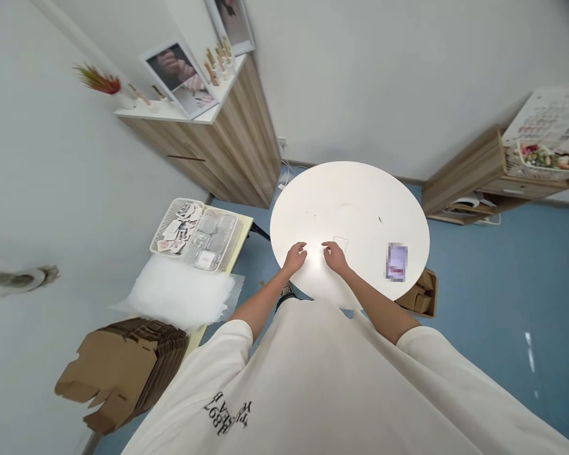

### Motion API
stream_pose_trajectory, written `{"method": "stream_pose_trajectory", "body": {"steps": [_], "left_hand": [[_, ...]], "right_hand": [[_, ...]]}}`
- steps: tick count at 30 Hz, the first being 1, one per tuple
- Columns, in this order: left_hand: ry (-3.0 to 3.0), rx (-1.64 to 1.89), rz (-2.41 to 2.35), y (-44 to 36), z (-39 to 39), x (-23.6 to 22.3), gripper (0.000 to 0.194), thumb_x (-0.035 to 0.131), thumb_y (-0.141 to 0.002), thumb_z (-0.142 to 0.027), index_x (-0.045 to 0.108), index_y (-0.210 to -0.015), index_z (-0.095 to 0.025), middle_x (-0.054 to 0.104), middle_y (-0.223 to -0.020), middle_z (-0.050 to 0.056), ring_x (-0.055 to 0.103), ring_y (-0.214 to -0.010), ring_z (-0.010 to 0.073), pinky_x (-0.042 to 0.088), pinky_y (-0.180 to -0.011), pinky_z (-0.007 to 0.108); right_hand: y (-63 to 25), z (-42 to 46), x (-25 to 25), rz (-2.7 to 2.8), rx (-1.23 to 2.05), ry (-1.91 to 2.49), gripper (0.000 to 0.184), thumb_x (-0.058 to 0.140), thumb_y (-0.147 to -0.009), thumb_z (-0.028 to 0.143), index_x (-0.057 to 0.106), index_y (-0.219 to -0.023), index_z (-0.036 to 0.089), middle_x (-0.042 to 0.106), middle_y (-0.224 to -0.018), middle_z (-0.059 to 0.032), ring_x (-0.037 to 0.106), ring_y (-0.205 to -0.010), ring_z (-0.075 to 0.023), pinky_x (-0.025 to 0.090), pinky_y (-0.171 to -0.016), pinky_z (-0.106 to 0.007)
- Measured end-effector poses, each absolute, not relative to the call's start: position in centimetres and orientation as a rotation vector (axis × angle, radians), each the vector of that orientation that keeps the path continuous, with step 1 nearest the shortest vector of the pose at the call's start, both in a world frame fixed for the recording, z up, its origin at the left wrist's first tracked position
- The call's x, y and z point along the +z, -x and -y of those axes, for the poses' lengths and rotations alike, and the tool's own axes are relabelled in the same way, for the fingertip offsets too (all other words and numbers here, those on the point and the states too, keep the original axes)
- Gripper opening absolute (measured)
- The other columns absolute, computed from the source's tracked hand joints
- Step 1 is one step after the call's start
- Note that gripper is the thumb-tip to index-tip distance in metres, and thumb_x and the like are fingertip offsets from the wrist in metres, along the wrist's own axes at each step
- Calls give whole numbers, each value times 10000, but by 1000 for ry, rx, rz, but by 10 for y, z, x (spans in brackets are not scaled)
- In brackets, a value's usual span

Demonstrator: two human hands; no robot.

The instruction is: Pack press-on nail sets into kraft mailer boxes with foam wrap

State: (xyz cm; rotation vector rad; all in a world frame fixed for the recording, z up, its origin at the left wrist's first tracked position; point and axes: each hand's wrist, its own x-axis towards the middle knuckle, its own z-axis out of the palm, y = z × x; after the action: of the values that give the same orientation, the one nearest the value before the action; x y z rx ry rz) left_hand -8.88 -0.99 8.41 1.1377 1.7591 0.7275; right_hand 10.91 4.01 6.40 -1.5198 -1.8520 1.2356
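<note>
Both my hands hover at the near side of a round white table [346, 189], a short gap between them. My left hand [295, 258] has bent fingers pointing inward and shows nothing in its grasp. Opposite it, my right hand [334, 256] curves its fingers inward in the same way, also with nothing visible in them. A thin rectangular outline [347, 241], clear or white, lies on the tabletop right behind my right hand; its kind is hard to make out. Further right rests a purple rectangular item [397, 262], blurred into blocks.
To the left, a yellowish side table [239, 248] bears a white basket [157, 229] of printed pieces, a clear bin [218, 237], white plastic sheets [180, 291] and stacked flat cardboard boxes [118, 366]. A cardboard box [427, 294] stands under the round table's right edge.
</note>
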Motion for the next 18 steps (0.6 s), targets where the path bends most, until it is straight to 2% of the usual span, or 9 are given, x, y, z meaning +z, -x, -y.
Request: {"method": "stream_pose_trajectory", "body": {"steps": [11,18], "left_hand": [[-1113,977,-1864,223,44,135,351,562,-896,-160,660,-1229,-211,655,-1315,101,616,-1219,247,500,-1053,390],[-1143,1139,-1965,356,62,145,346,545,-891,-127,674,-1200,-210,687,-1252,81,654,-1144,203,506,-1034,349]], "right_hand": [[56,-38,97,2134,1309,1203,341,460,-921,181,671,-1185,224,670,-1253,-79,647,-1076,-202,505,-1003,-389],[190,-28,106,2260,1238,1063,319,488,-903,184,690,-1148,222,687,-1192,-68,656,-1018,-193,508,-974,-360]]}}
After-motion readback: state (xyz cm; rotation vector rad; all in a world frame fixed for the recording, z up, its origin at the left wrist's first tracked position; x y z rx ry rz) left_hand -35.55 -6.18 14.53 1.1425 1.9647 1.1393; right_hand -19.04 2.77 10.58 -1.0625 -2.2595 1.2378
